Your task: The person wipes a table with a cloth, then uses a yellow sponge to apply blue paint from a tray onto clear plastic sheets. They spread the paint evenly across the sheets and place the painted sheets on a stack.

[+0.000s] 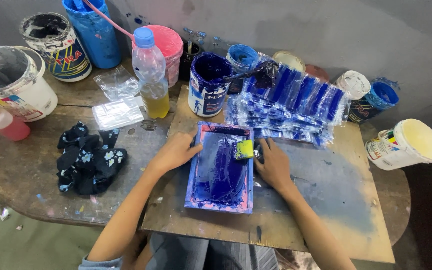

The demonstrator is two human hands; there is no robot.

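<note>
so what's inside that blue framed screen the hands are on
Dark blue ink is spread over the mesh inside the frame, with a small yellow squeegee at its upper right. Whatever lies beneath the screen is covered.

Frame [221, 170]: wood, coated in glossy wet blue ink.
Board [326, 200]: matt, rough, stained wood.
Bags [291, 105]: glossy clear plastic.
Rag [88, 160]: matt dark cloth.

Small print workshop, ink-stained wood table [36, 190], paint tubs [207, 85] w/ blue ink, printing frame [221, 167]
</note>
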